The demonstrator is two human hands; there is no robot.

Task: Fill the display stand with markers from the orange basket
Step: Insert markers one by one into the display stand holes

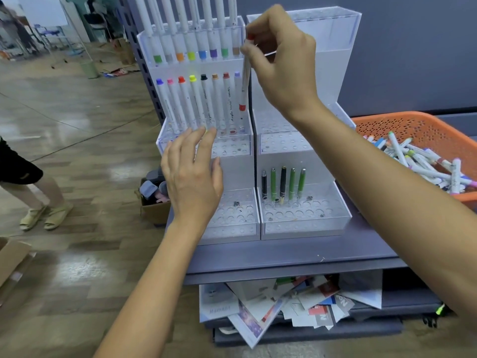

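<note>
A white tiered acrylic display stand (232,177) sits on a grey shelf. Its top tier and its second tier each hold a row of white markers with coloured caps. My right hand (281,63) pinches a white marker with a red band (244,86) by its upper end, holding it nearly upright at the right end of the second row, its lower tip just above the holes. My left hand (192,174) hovers with fingers spread in front of the left stand's middle tier, holding nothing. The orange basket (423,127) at the right holds several loose markers (423,164).
A second stand section (304,218) on the right holds several green and black pens in its lowest tier. Papers lie heaped on the shelf below. A cardboard box of items stands on the floor at left, and a person in sandals stands at the far left.
</note>
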